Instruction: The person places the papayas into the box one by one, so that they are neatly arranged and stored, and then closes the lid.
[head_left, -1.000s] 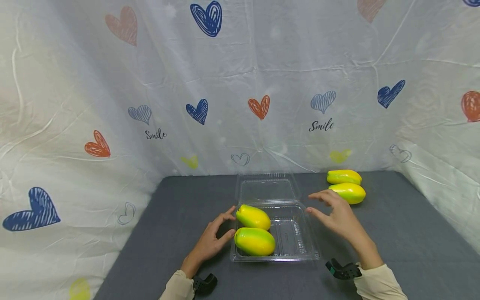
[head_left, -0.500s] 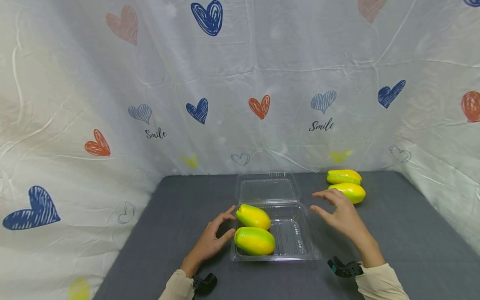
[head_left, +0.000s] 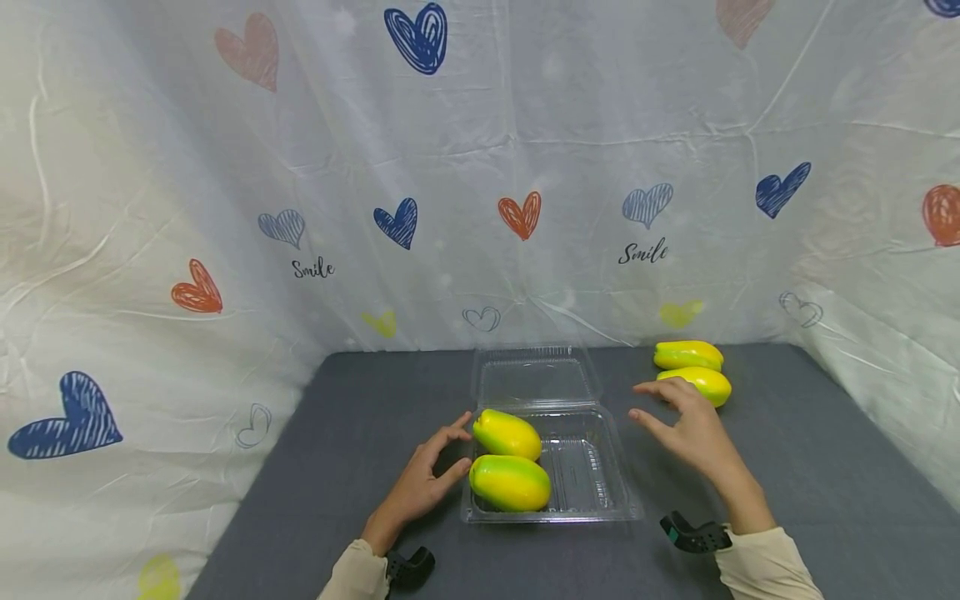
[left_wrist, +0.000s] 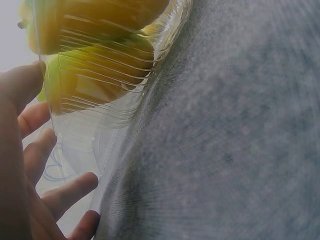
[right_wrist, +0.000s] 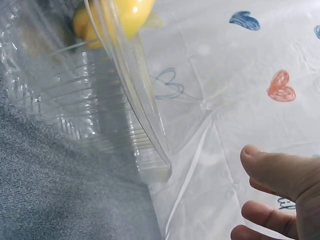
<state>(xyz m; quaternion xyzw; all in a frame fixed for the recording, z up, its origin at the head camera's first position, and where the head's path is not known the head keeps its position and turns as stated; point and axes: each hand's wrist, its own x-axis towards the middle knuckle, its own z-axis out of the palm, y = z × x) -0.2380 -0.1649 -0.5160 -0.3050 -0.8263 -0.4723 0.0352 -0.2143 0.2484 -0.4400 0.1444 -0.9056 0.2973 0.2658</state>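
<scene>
A clear plastic clamshell box (head_left: 577, 475) stands on the table with its lid (head_left: 536, 379) folded back. Two yellow-green papayas lie in its left half, the far papaya (head_left: 507, 433) behind the near papaya (head_left: 510, 483). At the box's left rim rests my left hand (head_left: 423, 475), fingers spread; thumb and fingertips meet the rim in the left wrist view, where papayas (left_wrist: 102, 75) show through the wall. My right hand (head_left: 693, 429) hovers right of the box, holding nothing, thumb and fingers parted. Its thumb (right_wrist: 275, 170) is apart from the box in the right wrist view.
Two more papayas lie at the back right, one papaya (head_left: 688, 354) behind another papaya (head_left: 701, 385), which my right hand partly overlaps. A grey cloth covers the table (head_left: 375, 400). A white curtain (head_left: 450, 275) printed with hearts hangs behind and at the sides.
My right hand has drifted a little to the right, away from the box's right rim. The left hand, the box and the papayas have stayed in place.
</scene>
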